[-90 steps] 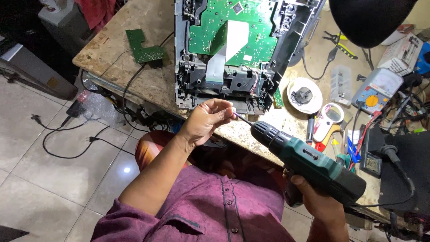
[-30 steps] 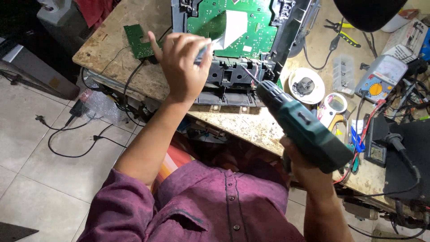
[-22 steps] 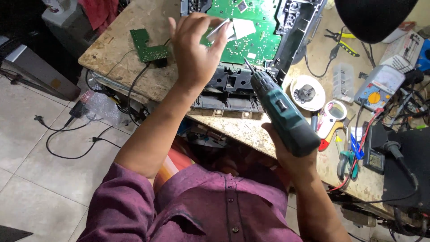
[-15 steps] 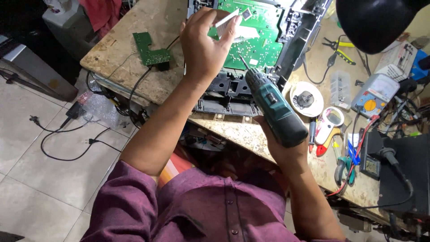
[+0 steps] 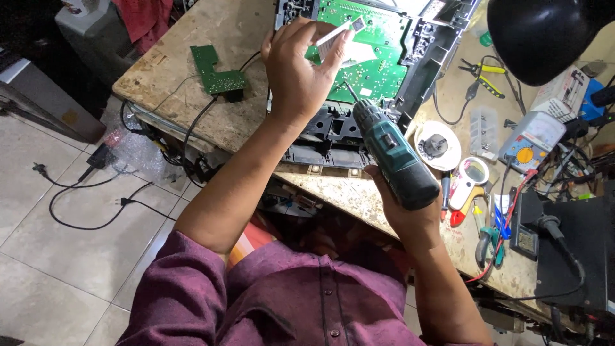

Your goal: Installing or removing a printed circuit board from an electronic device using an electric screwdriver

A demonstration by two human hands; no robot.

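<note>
small circuit board [image 5: 216,72] lies on workbench [image 5: 192,96], left of opened device [image 5: 365,70]

worn bench [image 5: 211,122]: opened device [image 5: 333,128], pcb [image 5: 216,72], pliers [image 5: 479,69].

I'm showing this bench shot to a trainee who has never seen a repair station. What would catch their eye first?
Most likely the teal cordless drill gripped in the right hand at centre, its bit angled down at the big green circuit board inside the opened black chassis. Just above, the left hand lifts a flat white ribbon cable off that board. A small green board lies apart at the bench's left.
</note>
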